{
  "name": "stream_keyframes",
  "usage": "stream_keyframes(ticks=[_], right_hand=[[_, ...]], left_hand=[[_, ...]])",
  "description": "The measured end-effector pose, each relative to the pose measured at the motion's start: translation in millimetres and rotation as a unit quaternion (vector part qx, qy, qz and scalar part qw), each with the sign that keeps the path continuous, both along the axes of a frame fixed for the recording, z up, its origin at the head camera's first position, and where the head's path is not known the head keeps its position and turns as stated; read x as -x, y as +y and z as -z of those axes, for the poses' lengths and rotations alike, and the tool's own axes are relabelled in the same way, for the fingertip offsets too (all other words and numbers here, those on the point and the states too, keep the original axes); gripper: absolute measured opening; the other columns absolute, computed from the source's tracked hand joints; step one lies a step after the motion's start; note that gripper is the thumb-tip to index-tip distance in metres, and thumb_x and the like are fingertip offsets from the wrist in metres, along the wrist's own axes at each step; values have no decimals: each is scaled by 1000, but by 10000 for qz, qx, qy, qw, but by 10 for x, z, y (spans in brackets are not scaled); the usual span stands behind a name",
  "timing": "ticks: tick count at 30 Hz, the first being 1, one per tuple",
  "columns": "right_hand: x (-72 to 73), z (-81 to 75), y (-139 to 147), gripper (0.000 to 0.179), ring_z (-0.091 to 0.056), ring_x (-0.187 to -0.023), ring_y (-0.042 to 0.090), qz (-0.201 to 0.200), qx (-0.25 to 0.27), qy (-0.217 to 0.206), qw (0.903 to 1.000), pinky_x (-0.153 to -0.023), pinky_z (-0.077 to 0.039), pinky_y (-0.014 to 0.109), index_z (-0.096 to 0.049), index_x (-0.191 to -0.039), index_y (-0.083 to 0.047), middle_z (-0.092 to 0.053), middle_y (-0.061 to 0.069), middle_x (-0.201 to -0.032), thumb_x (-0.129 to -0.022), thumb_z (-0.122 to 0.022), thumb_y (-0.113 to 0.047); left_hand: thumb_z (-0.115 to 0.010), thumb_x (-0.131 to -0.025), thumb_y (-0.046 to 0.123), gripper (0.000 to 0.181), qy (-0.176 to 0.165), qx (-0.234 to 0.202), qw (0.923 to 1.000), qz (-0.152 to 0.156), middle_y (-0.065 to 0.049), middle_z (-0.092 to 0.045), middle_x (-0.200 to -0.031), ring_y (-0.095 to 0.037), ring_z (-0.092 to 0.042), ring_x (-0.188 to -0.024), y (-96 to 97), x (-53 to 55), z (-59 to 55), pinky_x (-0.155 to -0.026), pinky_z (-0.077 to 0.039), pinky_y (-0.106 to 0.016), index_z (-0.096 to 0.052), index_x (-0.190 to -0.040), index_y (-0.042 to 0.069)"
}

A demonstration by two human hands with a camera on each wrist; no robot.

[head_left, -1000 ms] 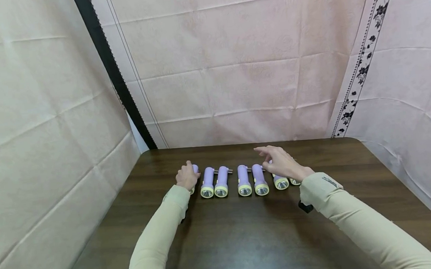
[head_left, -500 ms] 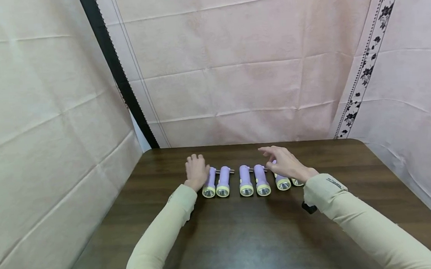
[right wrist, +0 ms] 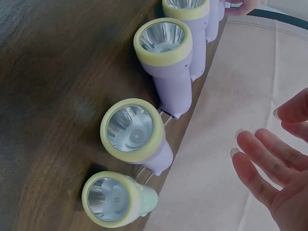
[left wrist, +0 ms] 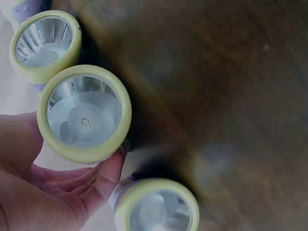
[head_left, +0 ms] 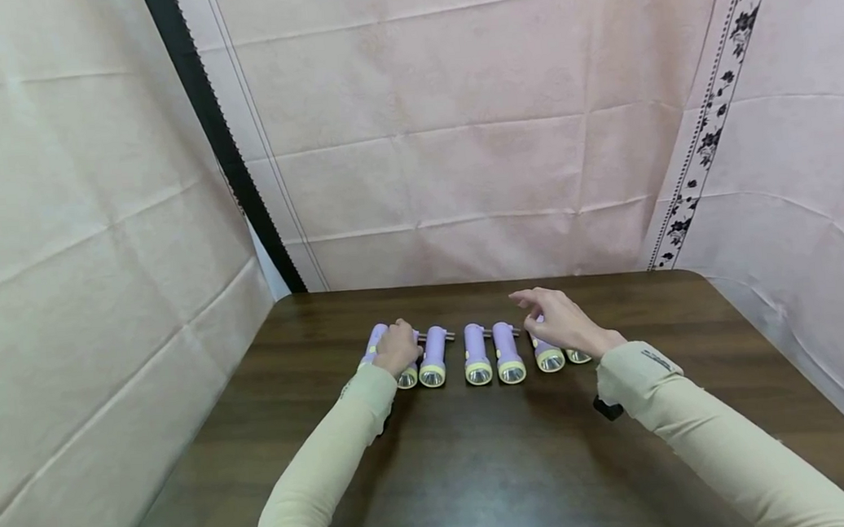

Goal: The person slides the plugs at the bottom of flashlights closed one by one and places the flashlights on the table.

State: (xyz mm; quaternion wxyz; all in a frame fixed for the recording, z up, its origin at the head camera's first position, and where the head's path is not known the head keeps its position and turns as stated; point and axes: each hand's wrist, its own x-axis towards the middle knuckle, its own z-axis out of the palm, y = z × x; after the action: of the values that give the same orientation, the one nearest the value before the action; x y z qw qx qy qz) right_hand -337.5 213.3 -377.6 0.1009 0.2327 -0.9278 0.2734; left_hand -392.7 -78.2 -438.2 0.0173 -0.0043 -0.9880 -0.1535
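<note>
Several purple flashlights with pale yellow rims lie in a row across the table, lens ends toward me. My left hand [head_left: 398, 348] grips the flashlight [left wrist: 84, 118] second from the left, its thumb and fingers around the body behind the rim. To the left of that hand lies the leftmost flashlight [head_left: 374, 342], partly covered by the sleeve. On the other side is another purple flashlight [head_left: 434, 356]. My right hand [head_left: 560, 321] hovers over the right end of the row with fingers apart, holding nothing. Below it sit a purple flashlight [right wrist: 132, 132] and a green-bodied one [right wrist: 120, 199].
Two more purple flashlights [head_left: 477, 356] lie mid-row, with metal wire handles at their back ends. The dark wooden table [head_left: 451, 474] ends at a far edge just behind the row. Pale cloth [head_left: 423, 173] hangs behind and at both sides.
My left hand has left the leftmost flashlight, passed over to the right and now grips the second one. The right hand has stayed nearly in place.
</note>
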Motion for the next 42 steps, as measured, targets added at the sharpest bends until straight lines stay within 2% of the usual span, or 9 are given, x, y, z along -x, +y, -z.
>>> stream_keyframes(ticks=[3, 7, 12, 17, 22, 26, 31, 42], right_hand=[[5, 16, 7, 48, -64, -94, 23, -8, -13, -15, 10000, -79, -52, 42, -57, -132, -8, -66, 15, -116, -84, -53, -5], [3, 13, 12, 49, -64, -93, 23, 47, 7, -34, 10000, -78, -52, 42, -57, -132, -8, -66, 14, -116, -83, -54, -5], [2, -8, 13, 51, -64, -94, 24, 79, 8, -36, 10000, -77, -51, 41, -55, -134, -10, -65, 14, -117, -83, -54, -4], [10, -9, 0, 53, -64, -95, 24, 37, 77, -51, 10000, -78, -52, 42, -53, -136, -10, -65, 14, -118, -84, -55, -5], [18, 11, -33, 54, -65, -93, 23, 14, 100, 27, 9999, -77, -52, 41, -53, -136, -11, -66, 14, -117, -83, -56, -5], [23, 19, -75, 55, -65, -93, 22, -95, 102, 77, 9999, -76, -52, 40, -52, -137, -12, -66, 13, -117, -82, -55, -4], [33, 13, -137, 58, -65, -93, 21, -235, 107, 96, 9996, -72, -51, 36, -50, -139, -14, -66, 12, -117, -82, -54, -3], [68, 12, -291, 62, -65, -88, 19, -645, 105, 134, 9978, -73, -51, 33, -48, -142, -13, -66, 15, -115, -82, -57, 0]], left_hand=[[-72, -82, 20, 43, 51, -118, 9999, -27, -21, -65, -105, -34, -65, -92, -28, 11, 22, -76, -53, -46, -55, -113, -5], [-74, -80, 20, 36, 259, -262, 9993, -32, -20, -66, -102, -35, -65, -89, -40, 4, -11, -76, -53, -46, -59, -104, -3], [-74, -80, 23, 37, 568, -365, 9977, 39, -20, -67, -100, -35, -66, -86, -3, -16, -130, -75, -53, -45, -60, -102, -3], [-74, -79, 22, 42, 735, -501, 9960, 80, -18, -64, -106, -37, -65, -95, 76, -69, -274, -77, -53, -47, -57, -110, -1], [-74, -79, 21, 45, 936, -647, 9930, 309, -16, -62, -109, -39, -63, -100, 165, -133, -380, -80, -53, -48, -55, -114, 1], [-74, -78, 19, 41, 1171, -743, 9889, 537, -14, -62, -105, -38, -64, -97, 236, -176, -439, -76, -53, -48, -55, -111, 3], [-74, -77, 17, 44, 1449, -790, 9839, 681, -12, -62, -106, -37, -65, -95, 313, -212, -490, -73, -53, -48, -55, -114, 6], [-75, -78, 14, 50, 1596, -1098, 9758, 1015, -11, -62, -109, -33, -65, -94, 401, -249, -500, -75, -52, -46, -52, -122, 9]])
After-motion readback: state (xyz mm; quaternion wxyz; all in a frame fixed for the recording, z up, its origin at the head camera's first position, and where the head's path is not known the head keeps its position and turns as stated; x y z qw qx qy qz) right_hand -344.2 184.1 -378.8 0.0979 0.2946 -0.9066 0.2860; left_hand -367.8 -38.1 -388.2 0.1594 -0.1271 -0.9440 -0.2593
